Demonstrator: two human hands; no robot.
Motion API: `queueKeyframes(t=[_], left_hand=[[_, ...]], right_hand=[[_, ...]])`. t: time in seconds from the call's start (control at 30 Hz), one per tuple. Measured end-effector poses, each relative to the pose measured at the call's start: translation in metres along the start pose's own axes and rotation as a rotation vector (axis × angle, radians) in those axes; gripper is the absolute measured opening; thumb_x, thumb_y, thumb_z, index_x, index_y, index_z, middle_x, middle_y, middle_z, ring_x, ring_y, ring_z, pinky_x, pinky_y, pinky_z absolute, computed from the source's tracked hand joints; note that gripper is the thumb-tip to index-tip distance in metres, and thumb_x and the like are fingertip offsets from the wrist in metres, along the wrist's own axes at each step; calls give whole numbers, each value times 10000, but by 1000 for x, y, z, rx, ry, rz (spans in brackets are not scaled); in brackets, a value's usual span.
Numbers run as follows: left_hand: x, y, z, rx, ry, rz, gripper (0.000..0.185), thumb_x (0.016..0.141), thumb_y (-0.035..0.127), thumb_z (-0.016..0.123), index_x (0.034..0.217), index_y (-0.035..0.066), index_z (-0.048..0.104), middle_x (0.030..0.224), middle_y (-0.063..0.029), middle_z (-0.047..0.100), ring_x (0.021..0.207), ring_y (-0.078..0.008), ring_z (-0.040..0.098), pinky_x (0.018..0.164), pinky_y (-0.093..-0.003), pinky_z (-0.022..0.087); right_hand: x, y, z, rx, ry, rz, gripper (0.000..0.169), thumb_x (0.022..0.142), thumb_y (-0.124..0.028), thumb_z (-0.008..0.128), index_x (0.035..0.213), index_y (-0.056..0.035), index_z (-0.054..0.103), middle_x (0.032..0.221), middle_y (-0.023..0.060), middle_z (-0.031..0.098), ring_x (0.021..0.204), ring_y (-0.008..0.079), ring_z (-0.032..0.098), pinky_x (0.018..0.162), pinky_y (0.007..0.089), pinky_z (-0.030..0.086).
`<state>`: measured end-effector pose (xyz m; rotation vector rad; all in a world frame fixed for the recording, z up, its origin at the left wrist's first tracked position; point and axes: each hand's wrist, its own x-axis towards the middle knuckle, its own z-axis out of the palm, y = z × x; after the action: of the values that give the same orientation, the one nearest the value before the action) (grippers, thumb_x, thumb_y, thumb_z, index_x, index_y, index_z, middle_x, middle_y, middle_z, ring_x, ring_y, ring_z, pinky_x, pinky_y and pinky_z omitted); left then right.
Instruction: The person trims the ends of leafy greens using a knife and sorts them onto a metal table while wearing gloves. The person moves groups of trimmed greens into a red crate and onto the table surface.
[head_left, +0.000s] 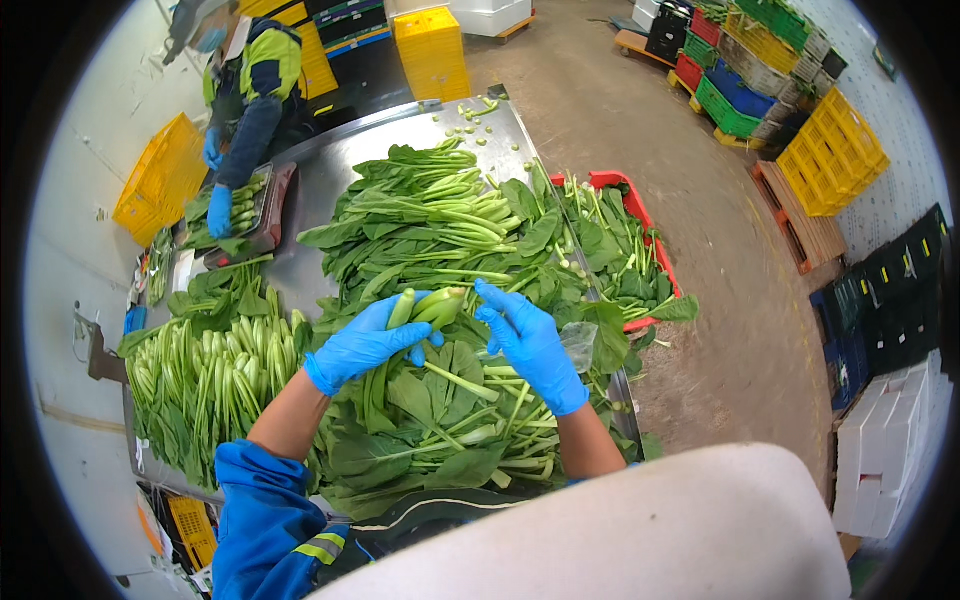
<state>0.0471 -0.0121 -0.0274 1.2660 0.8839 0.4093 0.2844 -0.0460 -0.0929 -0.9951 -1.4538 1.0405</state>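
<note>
My left hand (375, 341), in a blue glove, grips a small bunch of choy sum-like leafy greens (439, 306) by the stalks, with the cut ends pointing up and right. Just right of those ends is my right hand (521, 337), also gloved, its fingers apart and partly bent; nothing shows in it, though its palm is partly hidden. Below both hands lies a heap of loose leaves and stalks (442, 435). Beyond them, more greens (427, 210) are piled on the steel table (311, 195). Neatly lined-up bunches (217, 367) rest at the left.
A red crate (637, 206) of leaves and stalks stands against the table's right edge. Across the table, a gloved co-worker (255, 97) handles greens on a scale (277, 214). Stalk offcuts (480, 131) dot the far end. A pale rounded surface (637, 532) blocks the lower right.
</note>
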Motion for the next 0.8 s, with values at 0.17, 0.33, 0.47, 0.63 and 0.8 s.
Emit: queueKeyframes(t=[0.17, 0.33, 0.47, 0.63, 0.8], left_hand=[[2, -14, 16, -127, 41, -46, 486, 942, 150, 627, 1367, -1, 444, 1165, -136, 612, 978, -217, 647, 701, -293, 581], [-3, -13, 21, -107, 25, -70, 473, 933, 174, 644, 1344, 0, 484, 1177, -128, 614, 1003, -207, 642, 699, -291, 570], [-2, -20, 26, 44, 143, 46, 489, 923, 176, 654, 1347, -6, 492, 1140, -109, 635, 991, -181, 627, 821, -309, 533], [-13, -18, 37, 588, 214, 58, 399, 901, 139, 656, 1272, 27, 564, 1101, -68, 650, 967, -139, 578, 890, -306, 472], [-61, 23, -24, 175, 405, 237, 333, 901, 129, 656, 1195, -8, 578, 1109, -122, 669, 977, -196, 662, 907, -333, 531]], right_hand=[[-22, 5, 7, -705, 24, -256, 588, 843, -100, 613, 1409, -148, 459, 939, 112, 621, 715, 308, 628, 553, 391, 499], [-30, 14, 4, -852, -3, -41, 511, 885, -125, 605, 1380, -105, 481, 982, 127, 633, 749, 313, 643, 594, 389, 511], [-42, 67, 6, -396, 244, -7, 438, 943, -188, 600, 1354, -62, 516, 950, 90, 644, 672, 183, 641, 545, 309, 512], [-37, -9, 24, 289, -48, 337, 360, 906, -176, 687, 1227, -33, 611, 835, 38, 629, 606, 66, 571, 530, 231, 484], [-37, 13, -18, 422, -176, 539, 186, 906, -140, 658, 1041, -12, 676, 825, 34, 651, 550, 75, 556, 500, 237, 483]])
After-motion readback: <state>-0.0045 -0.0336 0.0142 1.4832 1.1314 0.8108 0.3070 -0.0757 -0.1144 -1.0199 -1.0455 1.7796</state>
